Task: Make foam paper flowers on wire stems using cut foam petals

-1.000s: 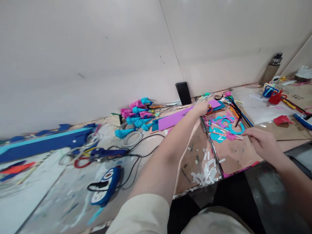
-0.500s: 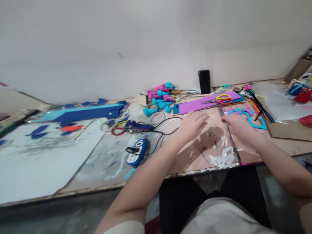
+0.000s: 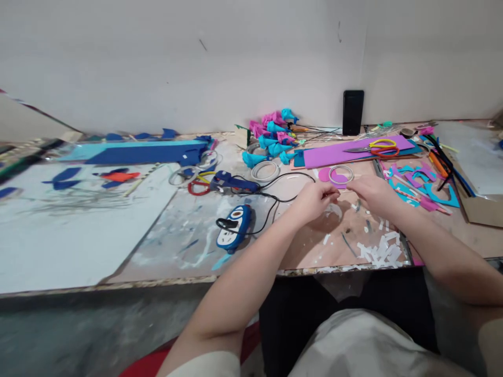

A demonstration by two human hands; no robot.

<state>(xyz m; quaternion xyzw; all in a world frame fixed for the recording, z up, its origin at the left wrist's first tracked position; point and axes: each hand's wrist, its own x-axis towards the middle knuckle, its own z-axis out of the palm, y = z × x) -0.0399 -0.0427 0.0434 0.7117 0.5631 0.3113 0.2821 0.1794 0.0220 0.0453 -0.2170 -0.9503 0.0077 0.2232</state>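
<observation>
My left hand point(image 3: 315, 201) is held over the pinkish board, fingers curled together in a pinch; whatever they hold is too small to make out. Close on its right, my right hand point(image 3: 373, 195) also has its fingertips pressed together, pointing left, their contents hidden. Just beyond the fingertips lies a white tape roll point(image 3: 341, 168) over purple foam pieces point(image 3: 325, 175). A curl of clear film point(image 3: 335, 211) shows below the left fingers. Small white strips point(image 3: 380, 252) are heaped nearer the table edge.
Scissors point(image 3: 379, 148) lie on purple sheets point(image 3: 330, 153). A glue gun point(image 3: 233, 181) and a power strip point(image 3: 234, 229) with a black cord are at left. Behind are blue and pink paper flowers point(image 3: 271, 141) and a phone point(image 3: 353, 112) against the wall. Foam scraps point(image 3: 442, 195) lie right.
The view has shifted. My left hand has gone from outstretched fingers to a pinch, and the hands are closer together. The tape roll and purple pieces behind them now show.
</observation>
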